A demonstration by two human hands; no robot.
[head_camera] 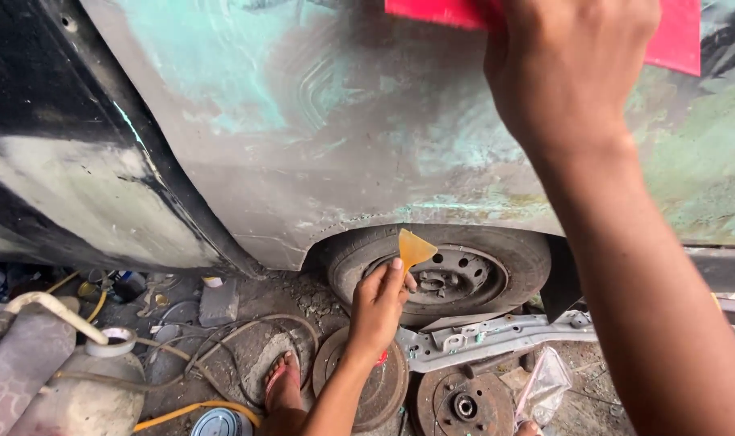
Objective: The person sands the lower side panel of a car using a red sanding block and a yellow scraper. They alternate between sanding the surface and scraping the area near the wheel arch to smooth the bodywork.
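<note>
Scraper (414, 249) in left hand (379, 307), pointed tip up.

A single head-worn camera looks steeply down along the side of a car, very close to its sanded body panel (319, 121), which fills the upper half of the frame. The right hand (565, 69) sits nearest the lens at upper right. Further off, lower in the frame, lie the wheel (464, 270) and the cluttered ground (222, 339). No second view overlaps.
</note>
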